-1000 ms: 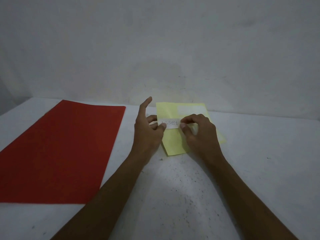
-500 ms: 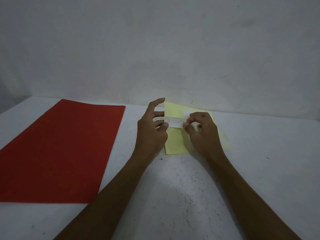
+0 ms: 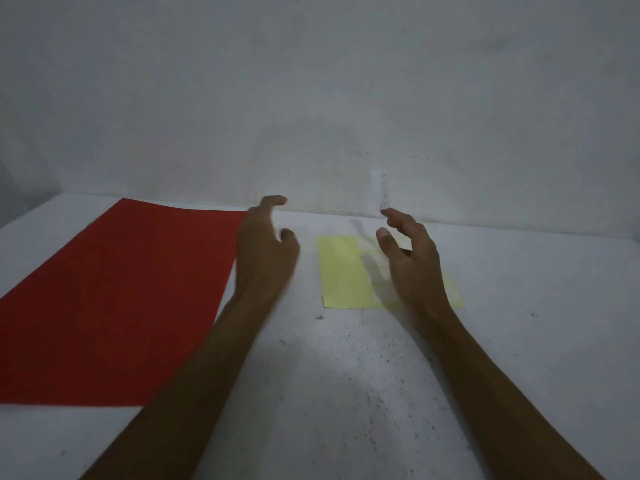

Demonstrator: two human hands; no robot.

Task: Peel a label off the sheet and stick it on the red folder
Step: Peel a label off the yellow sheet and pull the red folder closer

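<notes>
Yellow sheet [image 3: 346, 271] now lies flat on the worktop [image 3: 346, 375], released. A pale blurred strip, probably the label [image 3: 381, 188], stands above the right hand [image 3: 412, 261]; both grips look wide, left hand [image 3: 266, 251] beside the sheet.

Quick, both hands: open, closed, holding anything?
Left hand: open, empty.
Right hand: open, not pinching; blurred white label seems stuck to its index fingertip.

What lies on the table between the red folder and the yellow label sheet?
In the head view, only bare, speckled white table separates the red folder from the yellow label sheet; the left hand hovers over that gap.
</notes>
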